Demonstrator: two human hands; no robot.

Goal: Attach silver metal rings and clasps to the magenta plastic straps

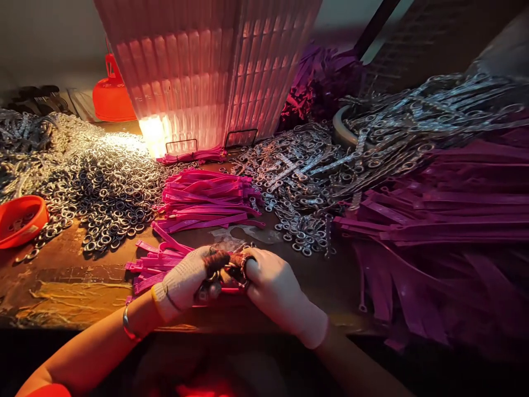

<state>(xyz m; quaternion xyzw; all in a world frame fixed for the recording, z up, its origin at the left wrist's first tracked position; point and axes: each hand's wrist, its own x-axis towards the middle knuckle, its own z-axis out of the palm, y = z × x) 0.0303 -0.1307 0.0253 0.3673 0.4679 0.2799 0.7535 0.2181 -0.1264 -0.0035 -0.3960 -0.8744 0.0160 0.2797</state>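
Observation:
My left hand (184, 280), in a pale knit glove, is closed near the table's front edge. My right hand (278, 284), also in a pale glove, is closed just beside it. Brown, ribbed wrapping (217, 261) shows at the fingers where the hands meet; I cannot tell whether it covers fingertips or a tool. Small metal parts glint there, too small to name. A bright pink strip (232, 290) shows below and between the hands. Loose pink straps (155, 262) lie beside and behind my left hand. What the fingers hold is mostly hidden.
A pile of metal rings (115, 190) covers the left. A stack of pink straps (206, 201) lies behind the hands. Metal chain pieces (297, 176) and purple straps (446, 215) fill the right. An orange bowl (25, 220), red lamp (112, 96) and ribbed translucent panel (198, 71) stand around.

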